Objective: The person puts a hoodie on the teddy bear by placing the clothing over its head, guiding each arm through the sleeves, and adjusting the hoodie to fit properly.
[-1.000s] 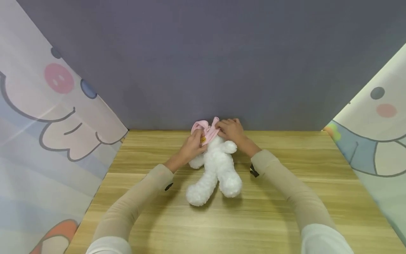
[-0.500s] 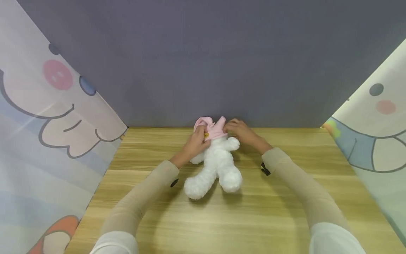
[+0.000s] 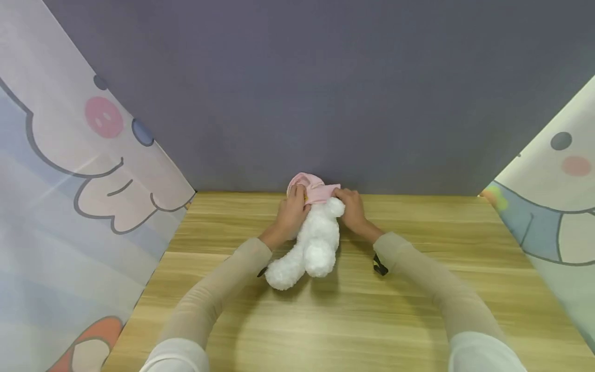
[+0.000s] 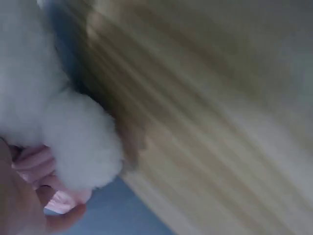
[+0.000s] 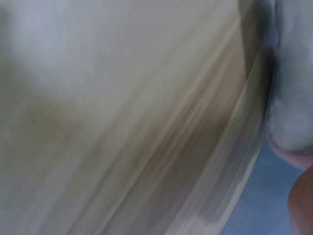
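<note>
A white fluffy plush toy [image 3: 318,230] lies on the table, its legs towards me. Pink cloth [image 3: 321,193] covers its head end, and a small yellow patch on it is partly hidden. My left hand [image 3: 290,216] grips the cloth on its left side. On the other side my right hand [image 3: 353,211] pinches the cloth's right edge, beside a raised plush arm. The left wrist view shows a rounded plush limb [image 4: 83,142] near folds of pink cloth [image 4: 34,164] and my fingers. In the right wrist view only a fingertip [image 5: 303,203] and white plush [image 5: 293,112] appear, blurred.
The wood-grain table [image 3: 409,299] runs back to an upright grey panel [image 3: 325,93], close behind the toy's head end. Cartoon-printed curtains hang at the left [image 3: 51,217] and right [image 3: 558,186].
The toy has turned, its right leg shifting left. My right hand moved off to the right, then back in to the cloth's edge, which now stretches rightward. My left hand keeps its grip.
</note>
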`<state>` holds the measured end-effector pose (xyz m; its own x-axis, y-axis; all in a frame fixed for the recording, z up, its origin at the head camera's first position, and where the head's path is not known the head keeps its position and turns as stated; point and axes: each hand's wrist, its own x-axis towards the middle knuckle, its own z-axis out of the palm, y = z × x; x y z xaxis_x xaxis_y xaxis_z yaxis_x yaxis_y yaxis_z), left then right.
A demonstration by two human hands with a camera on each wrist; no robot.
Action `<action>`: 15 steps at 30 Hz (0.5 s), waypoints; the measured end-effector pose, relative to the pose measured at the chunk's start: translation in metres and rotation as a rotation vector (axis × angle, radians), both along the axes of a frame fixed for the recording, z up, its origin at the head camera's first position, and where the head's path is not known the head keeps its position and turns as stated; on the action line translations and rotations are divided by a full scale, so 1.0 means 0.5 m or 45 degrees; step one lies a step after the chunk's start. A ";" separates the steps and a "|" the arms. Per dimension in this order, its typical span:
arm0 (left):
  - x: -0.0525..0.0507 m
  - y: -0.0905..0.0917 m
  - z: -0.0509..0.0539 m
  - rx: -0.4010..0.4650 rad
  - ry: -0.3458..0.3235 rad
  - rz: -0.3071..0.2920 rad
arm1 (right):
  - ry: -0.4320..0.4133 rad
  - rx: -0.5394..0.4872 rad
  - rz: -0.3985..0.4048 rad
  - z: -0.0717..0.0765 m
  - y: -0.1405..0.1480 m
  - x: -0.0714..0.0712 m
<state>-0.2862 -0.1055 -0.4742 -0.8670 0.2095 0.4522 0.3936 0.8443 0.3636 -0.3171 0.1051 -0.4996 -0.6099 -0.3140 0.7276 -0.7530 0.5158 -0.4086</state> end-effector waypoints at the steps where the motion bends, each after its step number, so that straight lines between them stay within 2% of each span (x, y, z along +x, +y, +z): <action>1: 0.001 0.003 0.003 -0.075 0.020 0.049 | 0.015 0.004 -0.035 -0.002 -0.001 0.005; 3: 0.002 0.009 0.010 -0.186 0.037 0.127 | 0.015 0.037 -0.070 -0.002 0.000 0.016; 5: 0.001 0.010 0.015 -0.235 0.024 0.188 | -0.035 0.120 -0.064 0.004 0.004 0.024; 7: 0.001 0.010 0.019 -0.248 0.000 0.208 | -0.153 0.256 -0.036 0.021 0.012 0.029; 10: 0.004 0.009 0.025 -0.288 0.001 0.166 | -0.416 0.494 0.042 0.068 0.030 0.036; 12: 0.008 0.010 0.029 -0.349 0.045 0.124 | -0.559 0.631 0.044 0.109 0.038 0.042; 15: 0.018 0.018 0.036 -0.468 0.124 0.081 | -0.592 0.724 0.001 0.159 0.034 0.049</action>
